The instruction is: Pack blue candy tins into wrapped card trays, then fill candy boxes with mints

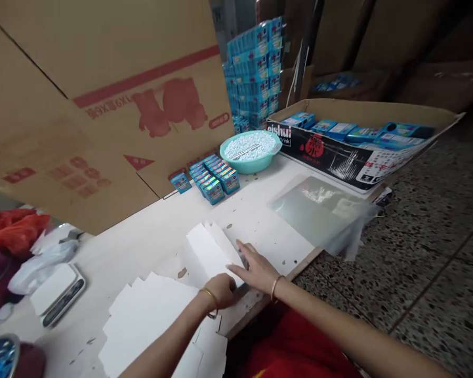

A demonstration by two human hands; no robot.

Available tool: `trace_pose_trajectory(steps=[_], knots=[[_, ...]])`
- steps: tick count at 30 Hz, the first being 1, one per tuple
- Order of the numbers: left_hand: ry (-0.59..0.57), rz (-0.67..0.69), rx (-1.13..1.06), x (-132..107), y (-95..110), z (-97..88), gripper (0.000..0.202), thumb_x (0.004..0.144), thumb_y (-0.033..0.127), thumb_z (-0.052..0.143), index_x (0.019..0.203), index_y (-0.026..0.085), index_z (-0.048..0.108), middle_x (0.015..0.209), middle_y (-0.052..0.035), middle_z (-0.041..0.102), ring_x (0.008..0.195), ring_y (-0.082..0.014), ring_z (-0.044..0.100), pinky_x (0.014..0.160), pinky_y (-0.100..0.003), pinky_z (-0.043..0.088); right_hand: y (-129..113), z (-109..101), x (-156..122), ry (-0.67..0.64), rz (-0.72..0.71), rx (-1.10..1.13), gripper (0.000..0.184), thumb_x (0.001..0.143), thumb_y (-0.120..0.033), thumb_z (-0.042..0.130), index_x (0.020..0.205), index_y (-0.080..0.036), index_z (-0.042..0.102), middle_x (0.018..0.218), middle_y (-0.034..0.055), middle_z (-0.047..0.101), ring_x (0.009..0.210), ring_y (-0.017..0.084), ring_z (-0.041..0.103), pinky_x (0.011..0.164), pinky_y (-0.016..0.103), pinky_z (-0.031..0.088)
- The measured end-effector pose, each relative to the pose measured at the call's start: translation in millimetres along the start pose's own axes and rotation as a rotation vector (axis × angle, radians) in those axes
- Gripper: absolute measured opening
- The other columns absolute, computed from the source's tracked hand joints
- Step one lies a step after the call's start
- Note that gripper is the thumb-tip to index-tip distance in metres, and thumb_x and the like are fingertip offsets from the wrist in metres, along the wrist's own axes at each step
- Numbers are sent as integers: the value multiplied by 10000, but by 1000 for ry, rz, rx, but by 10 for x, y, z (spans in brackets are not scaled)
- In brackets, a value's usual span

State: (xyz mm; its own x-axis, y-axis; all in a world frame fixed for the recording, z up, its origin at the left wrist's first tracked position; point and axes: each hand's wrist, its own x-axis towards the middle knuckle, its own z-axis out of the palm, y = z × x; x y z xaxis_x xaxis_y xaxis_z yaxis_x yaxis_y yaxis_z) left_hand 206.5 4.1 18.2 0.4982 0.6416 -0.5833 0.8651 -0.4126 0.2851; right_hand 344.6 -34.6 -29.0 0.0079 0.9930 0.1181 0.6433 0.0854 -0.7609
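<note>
From my place I cannot see the fingertips of the left hand [220,290]; they are turned away, so its hold on the white carton [211,249] is uncertain to me. The left and bottom edges cut the round container [17,349]. Small print on the blue boxes [214,192] is unreadable.

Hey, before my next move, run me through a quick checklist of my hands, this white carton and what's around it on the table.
1. Left hand and right hand both at the white carton: ok.
2. Carton's near end closed: cannot tell, hands hide it.
3. Flat white card blanks close by: ok, beneath the left forearm.
4. Small blue boxes apart from the carton: ok.
5. Turquoise bowl of pale pellets upright: ok.
6. Clear plastic sheet wholly on the table: not ok, overhangs the edge.
</note>
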Motion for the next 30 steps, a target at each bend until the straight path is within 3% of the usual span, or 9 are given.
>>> trace_pose_trajectory(steps=[5, 10, 14, 16, 19, 21, 24, 28, 30], knots=[[65, 8, -44, 197, 350, 160, 172, 670, 127, 541, 757, 138, 689, 758, -130, 692, 672, -253, 627, 610, -335, 450, 39, -188, 387, -403, 1, -294, 583, 858, -138, 447, 1421, -262, 363, 1160, 86, 654, 1010, 227, 640, 798, 324, 496], [62, 55, -157, 235, 445, 174, 164, 723, 146, 546, 800, 145, 691, 820, -117, 703, 727, -231, 638, 660, -313, 470, 29, -368, 409, -512, -118, -548, 574, 912, -171, 378, 1451, -342, 281, 1112, 99, 654, 931, 245, 661, 692, 313, 480], [-23, 334, -272, 0, 167, -210, 204, 803, 355, 562, 860, 210, 694, 839, -52, 706, 725, -183, 626, 697, -286, 481, -18, -364, 320, -520, -179, -655, 597, 908, -154, 391, 1450, -365, 259, 1088, 106, 631, 911, 248, 652, 680, 316, 472], [130, 415, -212, -44, -77, -470, 309, 877, 409, 453, 969, 223, 681, 917, -66, 694, 792, -183, 617, 756, -302, 475, -29, -329, 284, -503, -188, -682, 606, 910, -124, 366, 1450, -372, 250, 1084, 106, 621, 917, 240, 639, 690, 317, 468], [399, 367, 59, 97, -483, -720, 390, 876, 462, 455, 1138, 233, 630, 1144, -114, 627, 1047, -247, 547, 922, -390, 407, -20, -270, 253, -490, -191, -697, 622, 908, -104, 360, 1453, -375, 232, 1081, 110, 607, 920, 232, 620, 707, 320, 464], [340, 367, 178, 263, -714, -742, 421, 865, 475, 473, 1209, 264, 589, 1230, -106, 582, 1136, -262, 494, 982, -416, 355, -2, -238, 240, -489, -188, -699, 622, 907, -105, 372, 1448, -380, 239, 1080, 110, 602, 915, 226, 612, 711, 320, 460], [181, 430, 225, 451, -918, -634, 426, 886, 472, 434, 1229, 255, 564, 1163, -100, 588, 1045, -230, 530, 933, -367, 382, 25, -215, 227, -470, -189, -691, 562, 928, -178, 397, 1436, -380, 267, 1113, 113, 589, 935, 230, 600, 721, 321, 454], [265, 412, 325, 534, -942, -470, 338, 871, 455, 482, 1059, 199, 597, 1029, -107, 589, 937, -231, 526, 845, -355, 401, 47, -232, 266, -463, -178, -579, 608, 924, -490, 420, 1456, -241, 263, 1220, 150, 547, 1051, 281, 551, 767, 355, 457], [271, 373, 346, 558, -908, -422, 243, 878, 408, 480, 917, 198, 597, 931, -87, 600, 870, -216, 535, 796, -330, 408, 61, -243, 326, -482, -135, -556, 535, 940, -446, 405, 1401, -179, 358, 1225, 144, 552, 1079, 272, 539, 782, 344, 458]])
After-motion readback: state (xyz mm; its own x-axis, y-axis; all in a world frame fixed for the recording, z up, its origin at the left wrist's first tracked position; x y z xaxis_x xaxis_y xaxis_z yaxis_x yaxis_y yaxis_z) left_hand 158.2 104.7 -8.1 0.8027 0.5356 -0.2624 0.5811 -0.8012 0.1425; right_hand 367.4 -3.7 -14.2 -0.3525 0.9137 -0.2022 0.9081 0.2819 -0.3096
